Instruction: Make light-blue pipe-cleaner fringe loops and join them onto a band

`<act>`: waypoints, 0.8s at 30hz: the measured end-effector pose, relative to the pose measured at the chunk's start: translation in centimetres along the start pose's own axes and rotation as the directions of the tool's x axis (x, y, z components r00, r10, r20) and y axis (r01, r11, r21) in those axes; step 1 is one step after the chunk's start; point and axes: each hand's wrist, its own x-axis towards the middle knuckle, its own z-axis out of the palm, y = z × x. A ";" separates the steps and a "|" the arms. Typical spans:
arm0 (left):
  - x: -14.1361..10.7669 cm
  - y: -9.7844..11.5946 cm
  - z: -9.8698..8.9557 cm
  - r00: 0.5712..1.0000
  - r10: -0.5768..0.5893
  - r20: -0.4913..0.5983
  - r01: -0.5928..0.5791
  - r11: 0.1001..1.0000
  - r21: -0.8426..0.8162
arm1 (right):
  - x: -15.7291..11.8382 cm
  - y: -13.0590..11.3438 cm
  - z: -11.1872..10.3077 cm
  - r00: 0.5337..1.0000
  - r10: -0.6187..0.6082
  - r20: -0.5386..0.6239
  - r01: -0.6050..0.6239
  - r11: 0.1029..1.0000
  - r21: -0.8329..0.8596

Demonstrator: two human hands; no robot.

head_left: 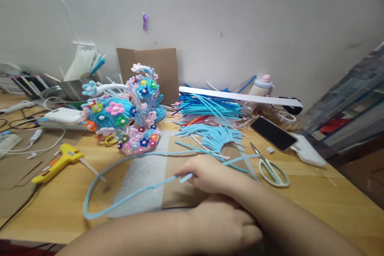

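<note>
Over the brown board, my right hand (205, 172) is closed in a pinch on a long light blue pipe cleaner (126, 204). This strand sweeps out in a wide loop to the left and curves back behind the hand. A short light blue end pokes out beside the fingertips. My left hand (223, 222) lies nearer to me, crossed below the right forearm, with its fingers curled; what they hold, if anything, is hidden. Just beyond the right hand, a fan of bent light blue pipe cleaners (219, 138) rests among loose strands. Scissors (271, 172) lie to the right.
Flower-covered pipe cleaner ornaments (109, 114) stand at the back left. A yellow glue gun (58, 164) lies at left with its cord. Behind the work is a pile of blue pipe cleaners (210, 106). A phone (273, 133) and a bottle (261, 88) are at right.
</note>
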 end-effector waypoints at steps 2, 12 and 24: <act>0.3 -0.2 -0.2 0.998 -0.064 0.025 0.065 0.997 -0.044 | 0.9 0.7 0.4 0.999 0.028 -0.027 -0.027 0.999 0.046; -2.0 -1.1 -3.4 0.846 -0.518 -0.130 0.520 0.854 -0.018 | -0.6 2.9 -2.3 0.895 0.267 -0.357 -0.203 0.957 0.205; -2.4 -1.1 -4.1 0.612 -0.616 -0.496 0.681 0.729 -0.066 | -6.6 -0.1 -1.9 0.920 0.334 -0.204 -0.135 0.760 0.636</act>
